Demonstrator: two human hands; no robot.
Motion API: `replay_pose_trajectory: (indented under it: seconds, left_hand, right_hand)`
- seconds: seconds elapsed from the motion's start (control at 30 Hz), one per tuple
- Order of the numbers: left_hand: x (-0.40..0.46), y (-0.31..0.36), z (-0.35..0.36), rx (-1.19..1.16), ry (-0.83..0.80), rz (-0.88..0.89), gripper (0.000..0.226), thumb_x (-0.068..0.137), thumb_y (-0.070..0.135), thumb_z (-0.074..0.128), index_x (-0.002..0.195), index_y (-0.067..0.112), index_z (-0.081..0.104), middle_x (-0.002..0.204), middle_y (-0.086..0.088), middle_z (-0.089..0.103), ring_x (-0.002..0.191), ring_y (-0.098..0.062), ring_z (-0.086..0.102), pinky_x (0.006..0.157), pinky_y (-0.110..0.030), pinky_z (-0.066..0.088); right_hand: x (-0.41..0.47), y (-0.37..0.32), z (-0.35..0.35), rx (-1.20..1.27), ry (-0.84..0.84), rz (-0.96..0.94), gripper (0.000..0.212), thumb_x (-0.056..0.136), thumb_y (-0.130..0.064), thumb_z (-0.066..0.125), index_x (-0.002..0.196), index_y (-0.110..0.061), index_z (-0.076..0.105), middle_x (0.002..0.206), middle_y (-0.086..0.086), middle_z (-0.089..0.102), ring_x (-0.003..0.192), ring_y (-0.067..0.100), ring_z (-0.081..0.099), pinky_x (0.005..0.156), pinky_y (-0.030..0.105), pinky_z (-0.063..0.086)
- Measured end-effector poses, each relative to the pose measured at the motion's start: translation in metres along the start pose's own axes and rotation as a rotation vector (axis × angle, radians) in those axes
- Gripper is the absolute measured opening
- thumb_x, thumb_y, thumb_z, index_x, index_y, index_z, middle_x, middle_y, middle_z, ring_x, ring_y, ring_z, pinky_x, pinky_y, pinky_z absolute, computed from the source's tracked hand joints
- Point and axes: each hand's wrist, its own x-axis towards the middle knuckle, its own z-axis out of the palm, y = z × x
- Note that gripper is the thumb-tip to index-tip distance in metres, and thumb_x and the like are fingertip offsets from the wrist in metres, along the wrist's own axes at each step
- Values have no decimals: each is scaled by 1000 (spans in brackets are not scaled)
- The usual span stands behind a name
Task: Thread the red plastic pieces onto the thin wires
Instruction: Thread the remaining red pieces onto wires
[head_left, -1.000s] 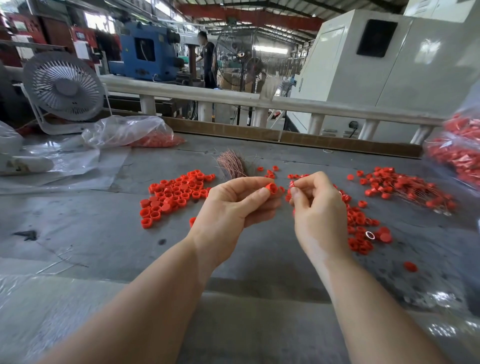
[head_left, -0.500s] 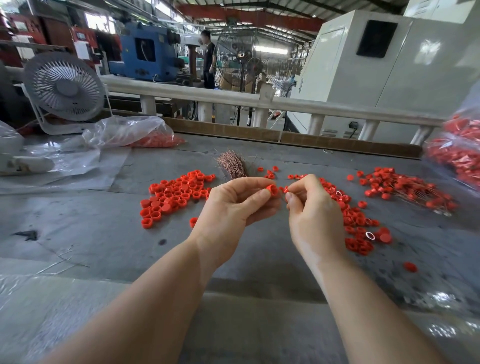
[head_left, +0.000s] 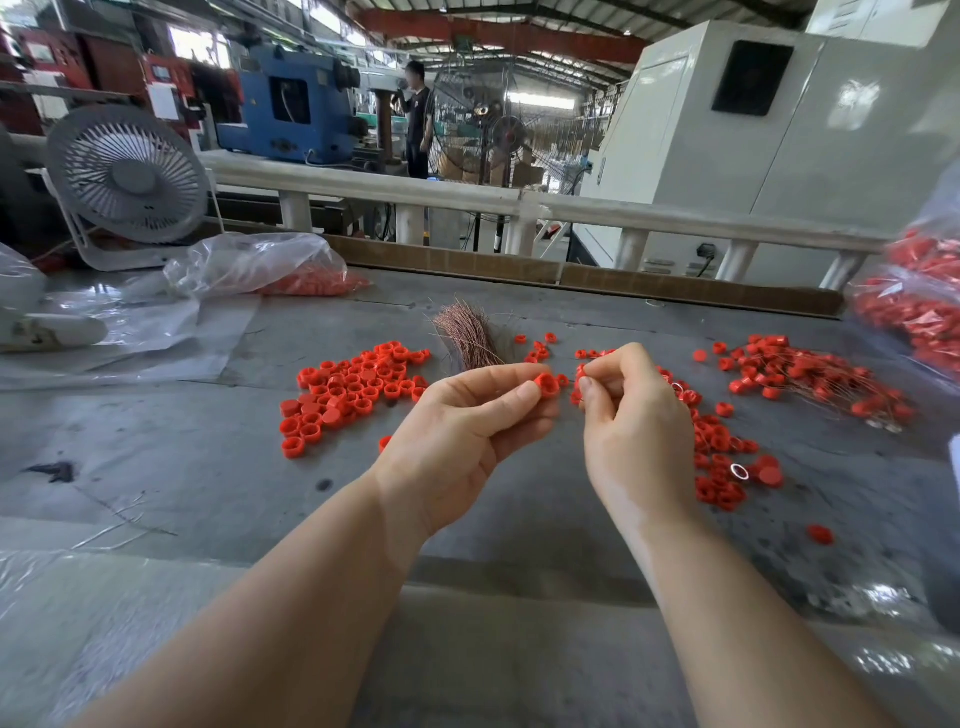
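My left hand (head_left: 467, 421) pinches a red plastic cap (head_left: 546, 384) between thumb and fingertips, above the grey table (head_left: 156, 441). Close beside it, my right hand (head_left: 631, 415) pinches a small red ring (head_left: 581, 371), and a thin wire seems to run between the two hands. A bundle of thin copper wires (head_left: 467, 335) lies just beyond my hands. Loose red caps form a pile (head_left: 353, 389) to the left and small red rings form another pile (head_left: 722, 457) to the right. Threaded pieces on wires (head_left: 810, 379) lie at the far right.
A white fan (head_left: 127, 182) stands at the back left beside a clear plastic bag of red pieces (head_left: 270, 270). Another bag of red pieces (head_left: 919, 306) sits at the right edge. A white rail (head_left: 467, 195) borders the table's far side. A person stands far behind.
My hands have stayed close together with only small shifts; the right hand has edged slightly toward the left one. The piles have not moved.
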Motion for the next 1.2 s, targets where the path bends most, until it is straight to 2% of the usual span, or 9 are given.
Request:
replay_pose_trajectory:
  seconds: [0.33,0.7,0.9,1.1,1.2]
  left_hand:
    - [0,3,0,-94,6,-44,17,67,5,59,71,8,76,67,-7,69,61,-9,67,58,-16,54]
    - [0,4,-1,-139,24,-40,18,67,5,58,68,8,76,70,-9,70,60,-9,66,58,-15,54]
    - [1,3,-3,-113,23,-14,17,67,6,59,69,9,76,72,-9,70,61,-8,66,60,-16,55]
    - [1,0,-2,-8,-1,57,16,66,7,61,72,10,76,76,-10,71,64,-10,67,61,-17,55]
    - [0,-1,-1,27,-15,85,15,67,7,61,72,11,75,73,-9,71,63,-11,68,60,-18,54]
  right_hand:
    - [-3,-5,0,3,-145,-43,9,89,-6,57,85,-14,57,75,-1,63,73,22,60,65,32,41]
    - [-7,-11,1,16,-244,-100,13,88,-6,57,81,-16,53,70,-4,59,71,26,59,62,38,43]
    - [-9,-12,1,30,-270,-144,22,87,-4,57,76,-20,47,66,-5,55,61,18,48,55,26,30]
    - [-7,-11,1,-17,-275,-109,18,89,-6,56,80,-19,46,70,-4,55,73,29,59,62,36,40]
    - [-7,-10,0,-13,-248,-62,20,88,-6,56,78,-21,46,68,-4,56,69,26,57,61,36,41]
